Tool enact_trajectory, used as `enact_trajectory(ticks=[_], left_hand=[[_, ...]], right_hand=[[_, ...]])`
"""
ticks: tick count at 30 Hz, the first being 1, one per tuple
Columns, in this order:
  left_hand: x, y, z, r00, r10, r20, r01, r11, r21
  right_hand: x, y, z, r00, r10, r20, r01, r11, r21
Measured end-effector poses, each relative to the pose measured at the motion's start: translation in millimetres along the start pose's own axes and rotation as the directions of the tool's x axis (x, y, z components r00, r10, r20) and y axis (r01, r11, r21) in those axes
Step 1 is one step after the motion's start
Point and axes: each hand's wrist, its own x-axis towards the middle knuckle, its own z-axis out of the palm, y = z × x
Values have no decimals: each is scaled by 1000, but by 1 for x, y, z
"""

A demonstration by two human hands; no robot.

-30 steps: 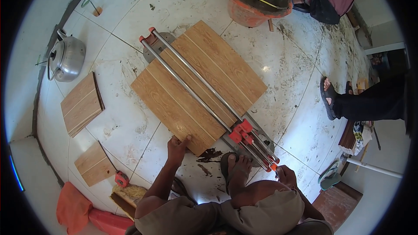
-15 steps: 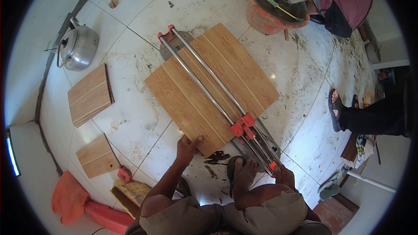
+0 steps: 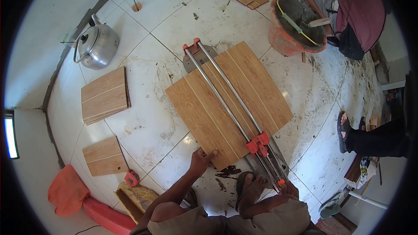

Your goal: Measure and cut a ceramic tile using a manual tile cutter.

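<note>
A wood-look tile (image 3: 191,100) with pale lines lies under the twin steel rails of a manual tile cutter (image 3: 233,93), which runs slantwise across it. My left hand (image 3: 201,162) grips the tile's near corner, thumb on top, the other fingers partly hidden. At the cutter's near end, my right hand (image 3: 289,189) is closed around the handle by its orange part; my knee hides some of that hand. The cutter's red carriage (image 3: 258,143) sits on the rails at the tile's near right edge.
A kettle (image 3: 101,45), stacked cut tiles (image 3: 104,95), another cut piece (image 3: 104,156) and a red tape measure (image 3: 131,177) lie leftward. Far right, a bucket of grey mix (image 3: 283,39) stands by a crouching person (image 3: 357,13). Another person's sandalled foot (image 3: 344,132) is at right.
The whole view has shifted, so the floor and things on it appear farther right and mostly lower. Both hands keep their holds, and the carriage stays at about the same place on the rails.
</note>
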Motion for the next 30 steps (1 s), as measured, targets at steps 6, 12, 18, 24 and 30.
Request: enact_trajectory(ticks=[6, 12, 18, 24, 30], left_hand=[[-3, 8, 0, 1000, 10, -5, -10, 999, 53], [-4, 6, -3, 1000, 10, -1, -10, 999, 33], [2, 1, 3, 999, 10, 32, -10, 1000, 29], [1, 2, -2, 1000, 8, 6, -8, 1000, 13], [2, -7, -3, 999, 38, 0, -38, 999, 11]], right_hand=[[0, 5, 12, 985, -147, -93, 137, 984, -112], [1, 0, 17, 979, -151, -136, 132, 982, -137], [-3, 2, 9, 983, -112, -145, 99, 990, -97], [6, -16, -4, 1000, -22, -21, 21, 999, -40], [-6, -11, -5, 999, -3, -33, 4, 998, 57]])
